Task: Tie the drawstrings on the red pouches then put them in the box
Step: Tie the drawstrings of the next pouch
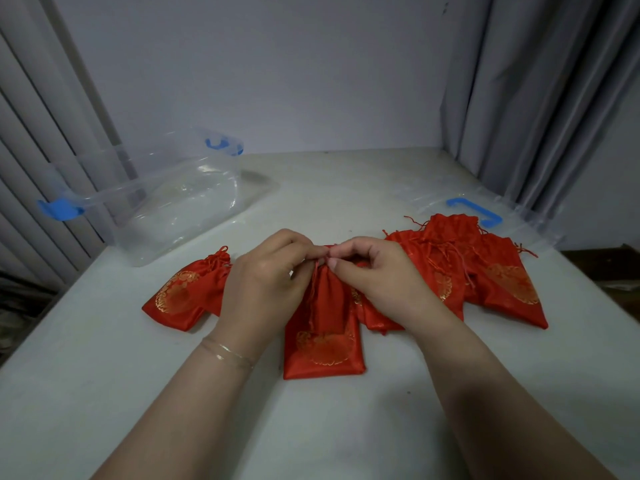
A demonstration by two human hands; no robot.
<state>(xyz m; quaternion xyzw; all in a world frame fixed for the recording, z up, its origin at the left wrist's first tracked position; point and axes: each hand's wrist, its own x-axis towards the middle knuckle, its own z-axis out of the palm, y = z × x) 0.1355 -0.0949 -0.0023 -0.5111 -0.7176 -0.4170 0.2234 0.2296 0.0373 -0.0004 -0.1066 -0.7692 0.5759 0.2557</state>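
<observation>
From the head camera, your left hand [266,271] and right hand [377,271] meet at the gathered neck of the middle pouch [323,337], fingers curled and pinching its drawstring [313,289], probably mid-knot, though the fingers hide it. The pouch lies flat on the table [346,427] so the cords pull evenly. The clear box [166,199] waits open at your left, within reach; other pouches [498,275] lie alongside.

Two bare forearms are seen, with no sleeves in view. A thin gold-toned bracelet [228,355] (two fine strands, it seems) is worn at the wrist just behind the left hand [266,282]. The right hand [377,275] is unadorned.
</observation>
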